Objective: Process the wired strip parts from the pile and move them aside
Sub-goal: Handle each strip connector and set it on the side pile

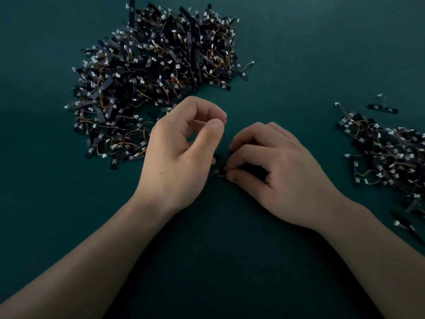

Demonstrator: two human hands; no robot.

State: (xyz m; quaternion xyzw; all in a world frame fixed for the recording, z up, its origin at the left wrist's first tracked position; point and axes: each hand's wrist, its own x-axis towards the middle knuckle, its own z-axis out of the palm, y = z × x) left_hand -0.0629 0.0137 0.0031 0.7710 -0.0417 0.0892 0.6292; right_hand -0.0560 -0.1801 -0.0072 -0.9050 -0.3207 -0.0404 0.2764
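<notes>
Pinching a wired strip part (217, 173) in curled fingers, your right hand (276, 178) sits just beside your left hand (179, 155), curled too; whether it holds anything is unclear.

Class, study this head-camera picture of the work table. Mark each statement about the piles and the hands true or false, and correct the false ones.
1. The bigger pile of wired strip parts lies beyond the hands, towards the left. True.
2. The smaller pile sits at the left edge of the view. False: it sits at the right edge.
3. The right hand pinches a wired strip part. True.
4. The left hand lies flat on the table. False: its fingers are curled, thumb close to forefinger.
5. The wires end in red connectors. False: the connectors are white.
</notes>
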